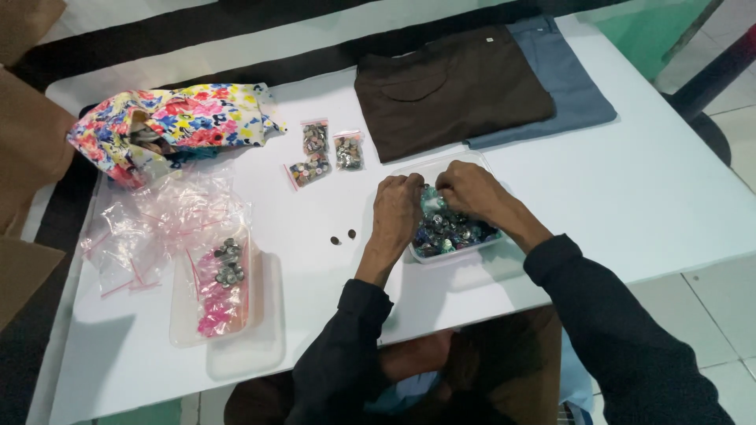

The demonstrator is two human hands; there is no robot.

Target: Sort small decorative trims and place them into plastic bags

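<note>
Both hands, left (396,206) and right (466,189), pinch among buttons (449,230) in the tub (441,253); sorting underway; what they grip is unclear.

Both hands reach into the tub of buttons (453,228); folded clothes (453,90) behind it, button bags (324,149) left.

You're looking at a dim, flat-lit scene; the white table (630,205) reads bluish grey, brightest toward its right side. Soft shadows fall under your hands and beside the plastic tray (236,346). The clear bags (165,220) catch faint glare. Detail is soft and slightly smeared throughout, and dark sleeves lose all texture.
</note>
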